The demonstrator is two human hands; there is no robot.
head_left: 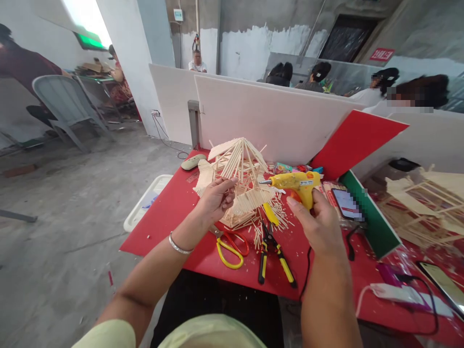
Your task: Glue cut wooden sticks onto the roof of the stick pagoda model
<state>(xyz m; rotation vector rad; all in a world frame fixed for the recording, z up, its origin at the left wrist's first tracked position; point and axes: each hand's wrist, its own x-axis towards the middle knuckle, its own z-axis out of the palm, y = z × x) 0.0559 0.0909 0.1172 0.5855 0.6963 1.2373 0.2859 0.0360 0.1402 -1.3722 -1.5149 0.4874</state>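
Observation:
My right hand (321,222) grips a yellow hot glue gun (297,181) by its handle, with the metal nozzle pointing left. My left hand (217,199) is closed in a pinch in front of a model house made of thin wooden sticks (241,166); whatever sits between its fingertips is too small to make out. The model has a peaked, partly slatted roof and open stick framing. Loose sticks (281,217) lie scattered at its right. Nearer me are scissors with red and yellow handles (230,249) and black-and-yellow pliers (270,246), jaws toward the model.
A red table (163,227) carries everything, with a phone (348,204) at right beside a green divider (369,217). White boards (268,118) stand behind. Another stick model (427,203) lies beyond the divider. A white tray (139,208) is at left below. Several people sit farther off.

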